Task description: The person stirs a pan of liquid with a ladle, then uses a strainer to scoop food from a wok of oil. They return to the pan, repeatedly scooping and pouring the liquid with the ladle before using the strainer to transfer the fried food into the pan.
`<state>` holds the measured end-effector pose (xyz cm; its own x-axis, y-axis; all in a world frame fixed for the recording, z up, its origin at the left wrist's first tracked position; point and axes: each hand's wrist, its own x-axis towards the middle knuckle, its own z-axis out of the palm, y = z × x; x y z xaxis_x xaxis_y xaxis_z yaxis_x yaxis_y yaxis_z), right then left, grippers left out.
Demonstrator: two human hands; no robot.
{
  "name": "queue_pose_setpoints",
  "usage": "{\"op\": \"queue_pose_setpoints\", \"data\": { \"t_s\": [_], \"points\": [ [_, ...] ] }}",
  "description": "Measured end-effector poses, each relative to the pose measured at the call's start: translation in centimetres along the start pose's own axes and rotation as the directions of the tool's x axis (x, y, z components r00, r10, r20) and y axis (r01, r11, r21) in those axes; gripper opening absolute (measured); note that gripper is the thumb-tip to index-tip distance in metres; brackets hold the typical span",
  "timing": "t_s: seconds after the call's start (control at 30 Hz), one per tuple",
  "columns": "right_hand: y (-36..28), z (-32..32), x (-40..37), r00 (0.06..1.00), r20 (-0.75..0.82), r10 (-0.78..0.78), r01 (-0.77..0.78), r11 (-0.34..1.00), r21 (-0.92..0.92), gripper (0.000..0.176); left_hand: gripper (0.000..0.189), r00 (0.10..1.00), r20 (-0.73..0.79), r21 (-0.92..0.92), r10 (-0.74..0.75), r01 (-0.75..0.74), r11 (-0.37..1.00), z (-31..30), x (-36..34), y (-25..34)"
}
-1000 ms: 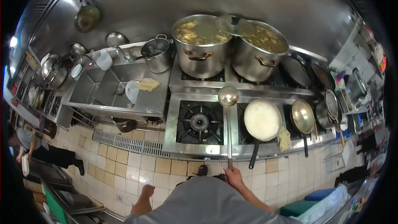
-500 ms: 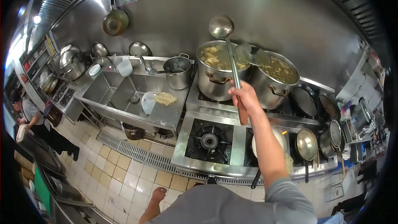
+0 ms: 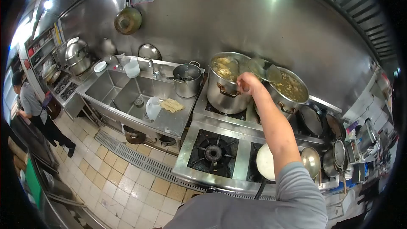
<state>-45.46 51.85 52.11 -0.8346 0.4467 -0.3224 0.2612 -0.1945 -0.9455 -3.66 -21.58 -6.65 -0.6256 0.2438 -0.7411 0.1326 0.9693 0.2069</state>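
Note:
Over the rim of the left tall stockpot (image 3: 222,97), my right hand (image 3: 249,83) is closed on a ladle (image 3: 234,64). The ladle's bowl is down in the pot among pale chunks in broth; most of its handle is hidden by my hand. Beside it stands a second stockpot (image 3: 282,98), full of broth with pieces floating in it. A see-through lid (image 3: 265,70) lies tilted across the rims between the two pots. My left hand is out of view.
A burner (image 3: 213,152) lies in front of the pots, with a pale round pan (image 3: 266,163) to its right. Left are a double sink (image 3: 114,87), a cloth (image 3: 171,105) and a smaller pot (image 3: 188,85). A person (image 3: 36,106) stands at far left.
My right hand has lowered the ladle from upright above the stove into the left stockpot. My left hand has left the view. The person at far left has shifted slightly.

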Motion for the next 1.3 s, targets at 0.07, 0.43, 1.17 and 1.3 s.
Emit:
{"op": "queue_pose_setpoints", "data": {
  "t_s": [0.07, 0.43, 1.17, 1.3],
  "points": [
    [-1.4, -0.2, -1.3, 0.998, 0.06, -0.013, 0.012, 1.0, 0.02, 0.013, 0.021, 1.0, 0.002, -0.04, -0.014, 0.014, 0.999, -0.1, 0.1, 0.0],
    [-4.9, -3.3, -2.9, 0.939, 0.321, -0.119, -0.162, 0.671, 0.723, 0.012, 0.027, 0.852, -0.337, 0.303, 0.4, -0.304, 0.903, -7.4, 8.3, -1.0],
    [14.1, -16.7, -40.2, 0.978, 0.064, -0.197, 0.021, 0.4, 0.916, 0.045, 0.024, 0.934, -0.021, -0.564, 0.356, -0.306, 0.767, -8.4, 9.8, -4.0],
    [25.5, -20.0, -42.8, 0.999, -0.028, 0.02, 0.008, 0.65, 0.76, 0.027, 0.025, 0.987, 0.127, -0.664, 0.1, 0.01, 0.748, -14.3, 11.1, 2.5]
  ]
}}
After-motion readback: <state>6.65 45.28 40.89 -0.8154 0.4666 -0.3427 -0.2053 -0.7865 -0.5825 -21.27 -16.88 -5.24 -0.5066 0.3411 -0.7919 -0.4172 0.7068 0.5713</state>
